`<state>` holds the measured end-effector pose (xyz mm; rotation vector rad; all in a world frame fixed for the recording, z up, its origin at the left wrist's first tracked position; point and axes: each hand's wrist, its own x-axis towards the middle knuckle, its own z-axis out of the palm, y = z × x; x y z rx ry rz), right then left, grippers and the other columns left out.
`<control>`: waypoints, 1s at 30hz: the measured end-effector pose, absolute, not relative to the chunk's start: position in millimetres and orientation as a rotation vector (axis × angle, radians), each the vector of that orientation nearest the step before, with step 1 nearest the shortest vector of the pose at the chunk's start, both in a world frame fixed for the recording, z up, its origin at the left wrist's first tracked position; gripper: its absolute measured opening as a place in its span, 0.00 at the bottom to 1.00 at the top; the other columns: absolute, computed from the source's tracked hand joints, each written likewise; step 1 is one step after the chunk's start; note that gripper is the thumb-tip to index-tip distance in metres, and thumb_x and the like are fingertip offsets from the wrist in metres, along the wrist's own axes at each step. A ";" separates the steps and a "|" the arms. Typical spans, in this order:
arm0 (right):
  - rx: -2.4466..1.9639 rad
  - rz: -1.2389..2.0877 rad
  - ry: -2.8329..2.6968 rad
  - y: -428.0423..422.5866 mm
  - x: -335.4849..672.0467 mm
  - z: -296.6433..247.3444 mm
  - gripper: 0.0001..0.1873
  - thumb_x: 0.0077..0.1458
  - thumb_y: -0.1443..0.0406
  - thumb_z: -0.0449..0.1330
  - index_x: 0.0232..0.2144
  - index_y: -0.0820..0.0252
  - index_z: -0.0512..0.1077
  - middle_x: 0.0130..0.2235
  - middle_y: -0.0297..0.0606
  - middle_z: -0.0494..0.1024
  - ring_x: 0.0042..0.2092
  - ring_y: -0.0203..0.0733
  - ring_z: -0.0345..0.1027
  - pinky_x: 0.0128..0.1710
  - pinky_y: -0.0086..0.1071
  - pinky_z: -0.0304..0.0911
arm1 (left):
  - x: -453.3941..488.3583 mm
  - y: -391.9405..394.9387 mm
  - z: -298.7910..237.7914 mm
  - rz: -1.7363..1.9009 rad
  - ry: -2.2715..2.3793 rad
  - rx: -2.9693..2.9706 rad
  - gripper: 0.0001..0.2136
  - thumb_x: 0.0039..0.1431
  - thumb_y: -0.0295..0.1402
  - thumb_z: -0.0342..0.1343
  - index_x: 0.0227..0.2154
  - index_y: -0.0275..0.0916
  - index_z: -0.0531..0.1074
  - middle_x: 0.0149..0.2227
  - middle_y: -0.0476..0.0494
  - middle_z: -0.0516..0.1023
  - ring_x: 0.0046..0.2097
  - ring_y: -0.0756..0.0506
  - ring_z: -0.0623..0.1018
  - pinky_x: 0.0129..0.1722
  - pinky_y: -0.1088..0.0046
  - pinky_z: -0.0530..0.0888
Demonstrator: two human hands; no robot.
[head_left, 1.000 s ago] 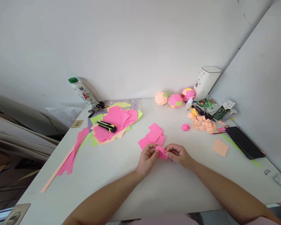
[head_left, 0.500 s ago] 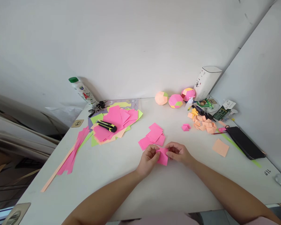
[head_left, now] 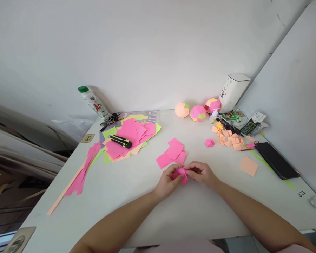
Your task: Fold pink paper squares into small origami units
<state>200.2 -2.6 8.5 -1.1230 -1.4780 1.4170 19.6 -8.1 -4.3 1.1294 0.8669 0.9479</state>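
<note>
A small pink paper square (head_left: 181, 173), bent along a fold, is held between my two hands above the table. My left hand (head_left: 169, 180) pinches it from the left, thumb in front and fingers behind. Its right edge is pinched by the thumb and fingertips of my right hand (head_left: 202, 173). Just beyond my hands lie several loose pink paper pieces (head_left: 174, 150). A folded pink paper unit (head_left: 209, 143) rests farther to the right.
Three paper balls (head_left: 198, 113) stand by the wall. At right are folded peach units (head_left: 230, 138), a peach square (head_left: 249, 166) and a black phone (head_left: 277, 160). A utility knife (head_left: 120, 141) lies on stacked paper (head_left: 135, 131), near a bottle (head_left: 94, 102) and paper strips (head_left: 82, 172).
The pink paper square, fairly flat before, is now bent over. My left fingers and thumb have slid right across it, closer to my right hand.
</note>
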 end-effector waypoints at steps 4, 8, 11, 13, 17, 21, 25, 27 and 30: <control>-1.138 1.318 -1.548 -4.5 198.6 9.5 0.08 0.51 0.61 0.61 0.31 0.61 0.76 0.26 0.35 0.73 0.23 0.33 0.62 0.22 0.28 0.60 | 19.8 -8.4 -5.3 0.935 0.874 1.138 0.17 0.50 0.40 0.60 0.42 0.40 0.69 0.37 0.44 0.74 0.36 0.48 0.73 0.35 0.71 0.71; -1.137 1.177 -1.632 -5.3 197.9 6.5 0.08 0.52 0.62 0.60 0.32 0.60 0.76 0.27 0.37 0.75 0.25 0.35 0.63 0.23 0.29 0.60 | 20.1 -8.4 -5.3 0.937 0.889 1.137 0.17 0.50 0.39 0.60 0.41 0.39 0.69 0.36 0.44 0.74 0.35 0.48 0.73 0.34 0.72 0.70; -1.132 1.116 -1.660 -5.4 197.9 5.3 0.08 0.52 0.62 0.60 0.32 0.60 0.76 0.27 0.37 0.76 0.26 0.36 0.64 0.24 0.30 0.61 | 20.3 -8.2 -4.8 0.943 0.909 1.147 0.16 0.49 0.39 0.61 0.41 0.39 0.69 0.37 0.44 0.74 0.37 0.47 0.73 0.36 0.71 0.71; -1.129 1.129 -1.663 -5.4 198.1 5.4 0.08 0.52 0.63 0.60 0.32 0.60 0.76 0.27 0.37 0.76 0.25 0.36 0.64 0.24 0.30 0.61 | 20.2 -8.1 -4.5 0.940 0.917 1.156 0.16 0.49 0.38 0.61 0.41 0.39 0.70 0.38 0.43 0.74 0.37 0.47 0.73 0.36 0.71 0.71; -1.116 1.182 -1.640 -5.5 198.5 5.3 0.08 0.52 0.63 0.59 0.32 0.60 0.76 0.27 0.37 0.75 0.25 0.35 0.63 0.23 0.29 0.60 | 19.5 -8.0 -4.5 0.924 0.890 1.169 0.15 0.51 0.38 0.60 0.41 0.39 0.70 0.38 0.43 0.74 0.38 0.47 0.73 0.37 0.70 0.71; -1.118 1.213 -1.628 -5.7 198.6 5.4 0.07 0.51 0.63 0.60 0.32 0.60 0.76 0.28 0.37 0.75 0.25 0.35 0.63 0.24 0.30 0.60 | 19.0 -8.1 -3.5 0.925 0.865 1.178 0.13 0.52 0.36 0.59 0.40 0.39 0.70 0.41 0.43 0.74 0.41 0.46 0.73 0.41 0.69 0.71; -1.132 1.189 -1.643 -5.5 198.3 7.6 0.07 0.51 0.64 0.60 0.31 0.60 0.76 0.28 0.37 0.75 0.26 0.36 0.64 0.25 0.30 0.60 | 19.4 -8.3 -1.9 0.926 0.870 1.165 0.12 0.51 0.35 0.59 0.39 0.39 0.70 0.39 0.43 0.74 0.39 0.47 0.74 0.39 0.70 0.72; -1.136 1.170 -1.656 -5.4 198.0 8.5 0.07 0.51 0.64 0.60 0.31 0.60 0.76 0.28 0.38 0.75 0.26 0.36 0.64 0.25 0.30 0.61 | 19.8 -8.2 -1.8 0.930 0.871 1.161 0.12 0.51 0.36 0.60 0.38 0.39 0.71 0.38 0.43 0.74 0.39 0.47 0.74 0.39 0.70 0.72; -1.133 1.153 -1.665 -5.4 197.6 8.6 0.07 0.51 0.63 0.59 0.31 0.60 0.76 0.28 0.37 0.75 0.26 0.36 0.64 0.25 0.30 0.61 | 20.1 -8.1 -2.2 0.943 0.875 1.164 0.12 0.50 0.36 0.60 0.38 0.39 0.71 0.39 0.43 0.74 0.39 0.47 0.74 0.39 0.69 0.72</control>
